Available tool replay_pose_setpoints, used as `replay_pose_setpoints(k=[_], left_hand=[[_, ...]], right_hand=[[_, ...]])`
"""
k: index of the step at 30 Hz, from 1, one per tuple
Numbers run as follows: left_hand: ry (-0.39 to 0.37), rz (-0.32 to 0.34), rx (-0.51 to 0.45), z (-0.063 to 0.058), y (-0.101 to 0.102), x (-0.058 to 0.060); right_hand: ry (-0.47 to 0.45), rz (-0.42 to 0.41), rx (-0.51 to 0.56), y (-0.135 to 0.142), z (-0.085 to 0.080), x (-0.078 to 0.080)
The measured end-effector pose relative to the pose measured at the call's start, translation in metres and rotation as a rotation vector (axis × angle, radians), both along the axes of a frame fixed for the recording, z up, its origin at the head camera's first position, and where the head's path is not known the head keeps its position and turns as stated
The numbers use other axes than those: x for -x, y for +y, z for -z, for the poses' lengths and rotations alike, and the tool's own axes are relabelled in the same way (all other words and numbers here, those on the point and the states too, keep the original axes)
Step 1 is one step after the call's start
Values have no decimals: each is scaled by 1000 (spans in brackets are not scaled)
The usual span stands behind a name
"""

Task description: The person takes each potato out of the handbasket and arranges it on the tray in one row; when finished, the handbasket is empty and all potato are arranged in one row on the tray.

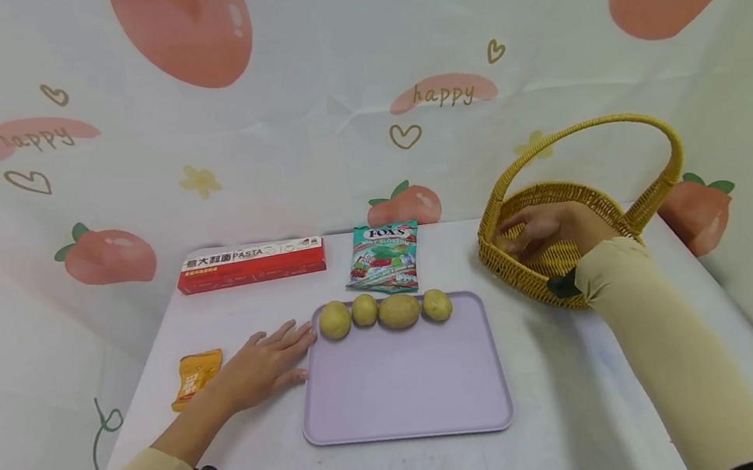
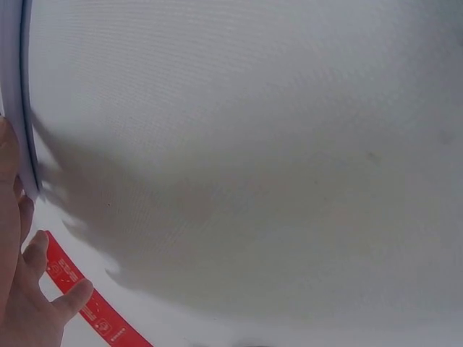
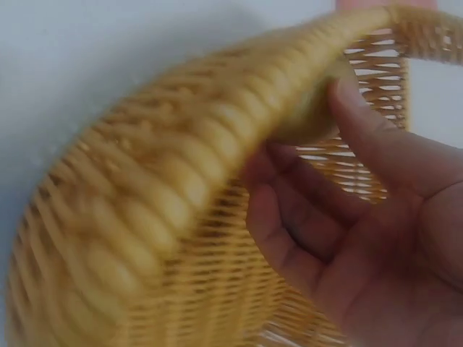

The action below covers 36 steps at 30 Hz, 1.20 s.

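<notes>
Head view shows the left hand [image 1: 262, 365] lying flat on the white table [image 1: 580, 398], fingers straight and spread, their tips touching the left edge of the lilac tray [image 1: 407, 404] near its far corner; it holds nothing. Along the far edge of that tray four potatoes [image 1: 387, 311] sit in a row, side by side. The right hand [image 1: 538, 231] is reached down inside the yellow wicker basket [image 1: 529, 267], which stands to the right of the tray with its handle arched above. Right wrist view, blurred by the basket rim close to the lens, shows the fingers [image 3: 304, 231] curled inward and the thumb pressed against a pale, rounded thing [image 3: 307, 119] at the basket wall; what that thing is cannot be told, but the hand appears to be gripping it. Just left of the left forearm lies a small orange packet [image 1: 195, 376]. At the far side of the table a red pasta box [image 1: 251, 264] lies lengthwise, and right of it a candy bag [image 1: 384, 258] rests just beyond the tray.
</notes>
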<state>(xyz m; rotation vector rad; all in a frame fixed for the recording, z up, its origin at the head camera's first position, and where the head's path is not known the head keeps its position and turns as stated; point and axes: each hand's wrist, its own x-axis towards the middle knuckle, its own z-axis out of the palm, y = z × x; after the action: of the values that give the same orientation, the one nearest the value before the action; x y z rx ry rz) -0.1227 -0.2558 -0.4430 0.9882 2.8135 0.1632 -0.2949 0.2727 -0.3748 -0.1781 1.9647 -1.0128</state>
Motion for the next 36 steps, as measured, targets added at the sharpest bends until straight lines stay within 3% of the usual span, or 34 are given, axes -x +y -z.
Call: replay_pose_setpoints(k=[7,12,17,24,30,36], left_hand=[[-14,-7,5,2,-1,0],[2,0,9,2,-1,0],[3,-1,4,0,-1,-1],[-4,-8,-5,-2,0,-2],[-11,-9,-3,-3,1,-2],[-19,-13,-10,-2,2,-1]], right_hand=[[56,-104,-24,7,-24,2],[122,-191,-20,8,-45,-6],[123,-286,54,3,-56,-17],[217,-400,172,-15,-52,-40],[239,-376,223,-38,-37,-57],[220,-310,179,-56,-16,-69]])
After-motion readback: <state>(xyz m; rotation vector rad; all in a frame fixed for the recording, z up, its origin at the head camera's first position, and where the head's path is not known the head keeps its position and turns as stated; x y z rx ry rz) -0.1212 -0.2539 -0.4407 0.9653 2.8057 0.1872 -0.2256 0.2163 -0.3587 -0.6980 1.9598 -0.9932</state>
